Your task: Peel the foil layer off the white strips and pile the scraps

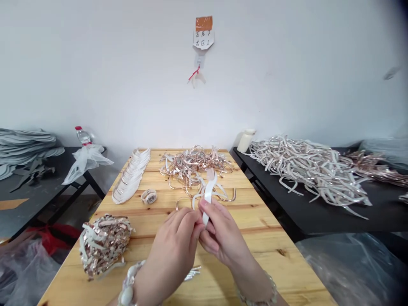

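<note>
A white strip (209,190) stands up between my two hands above the middle of the wooden table. My right hand (225,233) is closed, its thumb pressing the strip against the fingers. At the strip's lower end the fingertips of my left hand (177,240) are pinched together on it; my knuckles partly hide this spot. Just beyond my hands lies a loose tangle of rose-gold and white strips (194,163). Several thin silvery pieces (193,273) rest on the table below my hands, partly covered by my left wrist.
On the wooden table (264,255) are a row of overlapping white pieces (132,176), a tape roll (148,196) and a crumpled strip bundle (105,244). A strip heap (306,170) and a cream-coloured container (246,141) occupy the right black table. Leftward stands a bottle (83,136).
</note>
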### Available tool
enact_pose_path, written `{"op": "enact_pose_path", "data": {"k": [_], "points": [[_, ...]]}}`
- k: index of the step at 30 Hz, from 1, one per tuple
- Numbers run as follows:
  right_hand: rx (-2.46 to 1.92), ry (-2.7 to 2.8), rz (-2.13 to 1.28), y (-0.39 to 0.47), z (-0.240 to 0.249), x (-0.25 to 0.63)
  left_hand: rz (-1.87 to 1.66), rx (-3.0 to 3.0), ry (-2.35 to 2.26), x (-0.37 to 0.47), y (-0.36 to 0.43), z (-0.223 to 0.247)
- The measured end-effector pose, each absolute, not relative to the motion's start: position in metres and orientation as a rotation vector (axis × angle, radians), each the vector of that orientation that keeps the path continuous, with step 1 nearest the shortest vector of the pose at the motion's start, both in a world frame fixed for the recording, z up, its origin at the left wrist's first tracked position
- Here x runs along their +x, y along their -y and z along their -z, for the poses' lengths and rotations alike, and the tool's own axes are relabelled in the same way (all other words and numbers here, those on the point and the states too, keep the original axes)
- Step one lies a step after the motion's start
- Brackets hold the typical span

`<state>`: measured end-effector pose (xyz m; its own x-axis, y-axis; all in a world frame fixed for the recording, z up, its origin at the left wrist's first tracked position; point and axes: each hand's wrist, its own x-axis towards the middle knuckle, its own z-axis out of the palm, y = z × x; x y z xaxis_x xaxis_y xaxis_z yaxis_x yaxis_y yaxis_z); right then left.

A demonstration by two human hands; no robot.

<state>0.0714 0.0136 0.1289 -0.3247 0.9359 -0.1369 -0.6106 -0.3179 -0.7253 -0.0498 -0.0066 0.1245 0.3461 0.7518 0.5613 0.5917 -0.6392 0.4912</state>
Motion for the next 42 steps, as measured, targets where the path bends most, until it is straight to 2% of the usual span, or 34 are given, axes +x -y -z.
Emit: {"op": "enact_pose_path", "data": {"k": [4,12,18,24,31,37,42], "points": [[-0.627,0.669,-1.822,-0.017,-0.136,0.063,-1.263,2.468,-1.248,-0.051,0.004,-0.128],[-0.460,0.531,-1.954,-0.025,-0.124,0.061,-1.283,2.231,-0.902,-0.057,-0.006,-0.114],[-0.544,0.715,-1.596,-0.030,-0.122,0.063,-1.179,1.687,-1.040,-0.053,-0.014,-0.123],[-0.774,0.935,-1.242,-0.038,-0.112,0.071,-1.026,1.589,-0.948,-0.049,-0.022,-0.139],[-1.103,1.703,-0.866,-0.052,-0.111,0.088,-1.117,1.560,-1.016,-0.066,-0.023,-0.138],[-0.805,1.854,-0.926,-0.048,-0.112,0.089,-1.078,1.335,-0.876,-0.060,-0.034,-0.129],[-0.881,1.800,-0.861,-0.041,-0.104,0.082,-1.188,1.325,-0.900,-0.048,-0.031,-0.127]]}}
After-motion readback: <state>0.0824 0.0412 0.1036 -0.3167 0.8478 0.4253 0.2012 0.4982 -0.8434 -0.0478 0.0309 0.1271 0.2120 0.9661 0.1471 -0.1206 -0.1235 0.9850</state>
